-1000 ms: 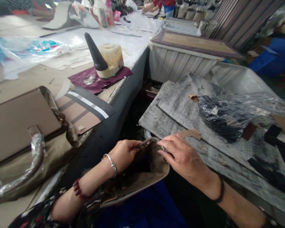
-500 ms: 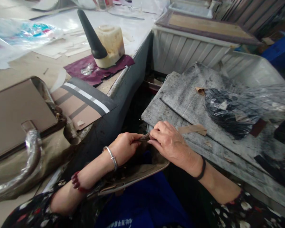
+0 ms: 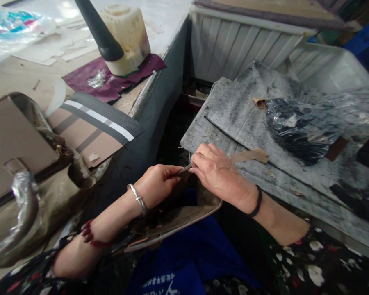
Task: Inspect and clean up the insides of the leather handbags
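A brown bag (image 3: 184, 219) rests open-topped in my lap, its near rim curving below my wrists. My left hand (image 3: 158, 184) is closed, thumb and fingers pinching the bag's far edge. Close beside it, my right hand (image 3: 213, 170) grips the same edge with curled fingers. Only a short strip of that edge shows between the two hands. The inside of the bag is dark, and what it holds cannot be made out. Beneath it lies a blue apron (image 3: 184, 262) with white lettering.
On the left table sit another brown bag (image 3: 18, 139) with a wrapped handle, a striped panel (image 3: 95, 127), and a stained glue container (image 3: 127, 41) on purple cloth (image 3: 86, 80). To the right, grey boards (image 3: 233, 110) carry a black plastic bundle (image 3: 295, 127). A white bin (image 3: 233, 49) stands behind.
My view has tilted down slightly, so the table and boards appear higher. Both hands keep hold of the bag's edge, which now slants more between them.
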Demonstrator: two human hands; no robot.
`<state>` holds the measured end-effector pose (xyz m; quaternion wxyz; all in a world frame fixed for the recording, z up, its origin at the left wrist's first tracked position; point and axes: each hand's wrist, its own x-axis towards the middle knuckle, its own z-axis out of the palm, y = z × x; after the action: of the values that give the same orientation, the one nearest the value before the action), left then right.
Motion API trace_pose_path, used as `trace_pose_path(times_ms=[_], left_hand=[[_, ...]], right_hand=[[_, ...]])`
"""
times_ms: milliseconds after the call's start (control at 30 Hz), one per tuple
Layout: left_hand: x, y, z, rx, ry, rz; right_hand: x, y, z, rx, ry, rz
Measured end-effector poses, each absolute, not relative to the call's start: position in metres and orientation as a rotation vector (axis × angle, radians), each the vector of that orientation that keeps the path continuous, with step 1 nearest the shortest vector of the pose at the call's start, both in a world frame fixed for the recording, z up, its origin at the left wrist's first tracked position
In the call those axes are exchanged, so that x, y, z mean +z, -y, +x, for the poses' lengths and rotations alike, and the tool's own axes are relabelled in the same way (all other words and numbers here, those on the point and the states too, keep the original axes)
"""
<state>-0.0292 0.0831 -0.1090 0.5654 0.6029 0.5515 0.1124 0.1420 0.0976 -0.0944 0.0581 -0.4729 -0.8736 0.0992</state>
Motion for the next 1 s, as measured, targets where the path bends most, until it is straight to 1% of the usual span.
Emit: trace_pose_path(times_ms=[167, 400, 567, 633, 767, 1000], left_hand=[[-0.108, -0.085, -0.027, 0.204, -1.276, 1.471], [-0.1, -0.081, -0.02, 0.185, -1.365, 1.535], [-0.095, -0.075, -0.018, 0.175, -1.377, 1.491], [-0.097, -0.076, -0.019, 0.16, -1.322, 1.468], [-0.106, -0.087, -0.018, 0.101, -1.297, 1.428], [-0.116, -0.11, -0.013, 0.134, -1.236, 1.527]], right_hand=[[-0.098, -0.099, 0.143, 0.266, 2.627, -1.431], [-0.104, -0.099, 0.141, 0.245, 2.511, -1.48], [-0.111, -0.099, 0.145, 0.587, 2.381, -1.564], [-0.114, -0.098, 0.148, 0.655, 2.405, -1.545], [-0.117, -0.095, 0.152, 0.617, 2.433, -1.537], [-0.123, -0.091, 0.155, 0.544, 2.388, -1.552]])
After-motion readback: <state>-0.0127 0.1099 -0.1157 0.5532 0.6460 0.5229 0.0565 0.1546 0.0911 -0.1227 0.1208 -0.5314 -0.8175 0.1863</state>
